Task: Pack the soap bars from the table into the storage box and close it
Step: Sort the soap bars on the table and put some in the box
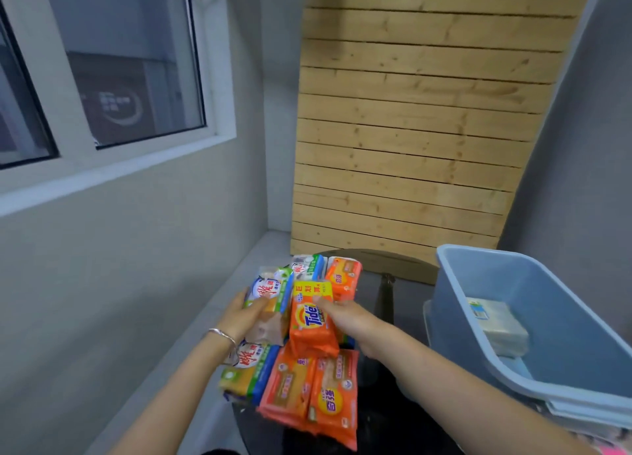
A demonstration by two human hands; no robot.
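Several wrapped soap bars lie packed together on a small dark round table [378, 417]. My right hand [345, 316] grips an orange Tide bar [309, 331] and holds it tilted above the pile. My left hand [244, 312] holds a white-and-blue wrapped bar [270, 292] at the pile's left side. More orange bars [328, 393] and a blue-green wrapped bar [248, 372] lie nearer me. The blue storage box [455, 283] stands open at the right, with one pale wrapped bar [497, 326] inside it.
A light blue lid edge [581, 412] shows under the box's near side. A wooden slat panel [410, 130] leans against the wall behind the table. A grey wall with a window [113, 78] runs along the left.
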